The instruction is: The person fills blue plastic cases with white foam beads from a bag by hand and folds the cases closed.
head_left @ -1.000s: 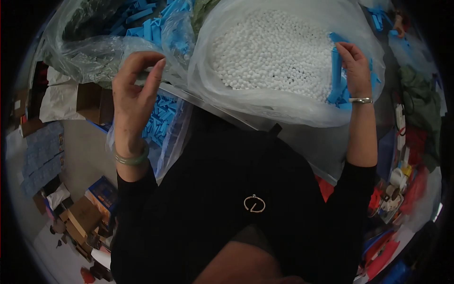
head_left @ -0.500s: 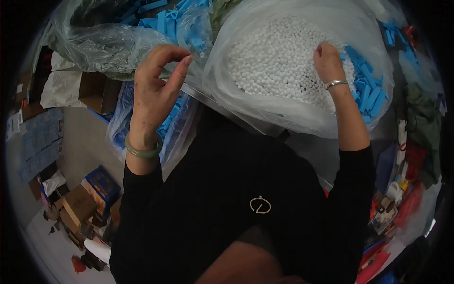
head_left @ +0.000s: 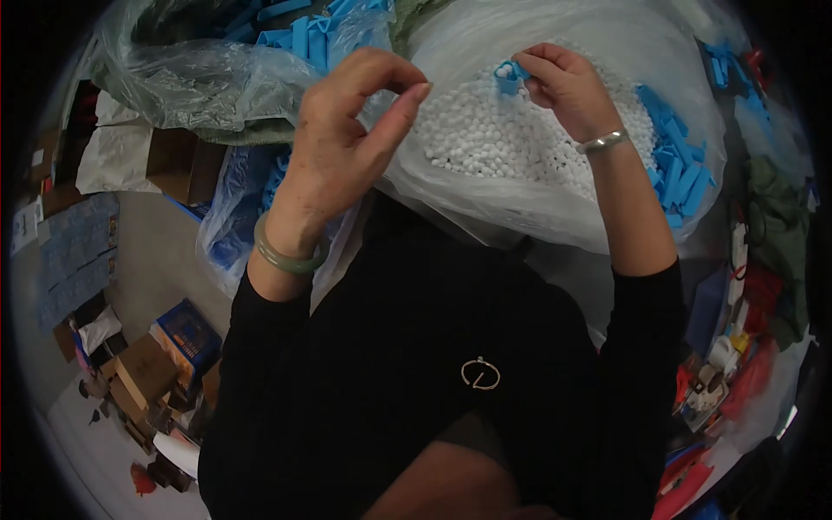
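Where the right hand (head_left: 570, 87) grips, the blue piece (head_left: 507, 80) is hidden.

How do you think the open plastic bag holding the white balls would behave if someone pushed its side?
The bag would probably give way floppily, as its film looks thin and creased. The white balls inside look round and loose, so they would likely roll and shift.

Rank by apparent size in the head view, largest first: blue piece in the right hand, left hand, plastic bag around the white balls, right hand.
1. Plastic bag
2. Left hand
3. Right hand
4. Blue piece
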Demonstrator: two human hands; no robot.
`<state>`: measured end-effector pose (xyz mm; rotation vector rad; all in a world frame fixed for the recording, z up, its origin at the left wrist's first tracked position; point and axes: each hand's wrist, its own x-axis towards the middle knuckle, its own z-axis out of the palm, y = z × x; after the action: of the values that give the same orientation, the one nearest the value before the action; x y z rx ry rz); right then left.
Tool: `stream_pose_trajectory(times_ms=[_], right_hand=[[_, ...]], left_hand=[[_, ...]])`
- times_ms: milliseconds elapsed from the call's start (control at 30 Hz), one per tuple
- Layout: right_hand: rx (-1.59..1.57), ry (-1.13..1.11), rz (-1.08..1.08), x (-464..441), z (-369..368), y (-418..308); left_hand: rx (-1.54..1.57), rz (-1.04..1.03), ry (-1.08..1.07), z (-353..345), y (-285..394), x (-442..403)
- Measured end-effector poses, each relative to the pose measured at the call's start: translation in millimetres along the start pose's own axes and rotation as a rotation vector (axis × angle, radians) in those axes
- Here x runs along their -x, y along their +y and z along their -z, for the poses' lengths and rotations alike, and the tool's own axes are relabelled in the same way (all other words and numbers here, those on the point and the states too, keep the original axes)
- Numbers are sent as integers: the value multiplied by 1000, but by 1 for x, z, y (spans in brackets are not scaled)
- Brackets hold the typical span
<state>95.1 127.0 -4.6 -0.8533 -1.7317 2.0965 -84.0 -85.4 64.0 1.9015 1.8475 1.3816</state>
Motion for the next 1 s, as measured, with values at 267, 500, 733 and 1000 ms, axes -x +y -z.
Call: stream_pose_trajectory(times_ms=[267, 500, 733, 1000], right_hand=[[-124, -174, 37, 58, 8, -44], [-117, 18, 201, 84, 0, -38], [207, 378, 316, 84, 12, -14], [128, 332, 344, 97, 5, -12]], left_hand=[[160, -99, 49, -99, 1, -14], [495, 123, -160, -120, 5, -17], [205, 113, -99, -127, -13, -28], [386, 116, -231, -127, 3, -29]])
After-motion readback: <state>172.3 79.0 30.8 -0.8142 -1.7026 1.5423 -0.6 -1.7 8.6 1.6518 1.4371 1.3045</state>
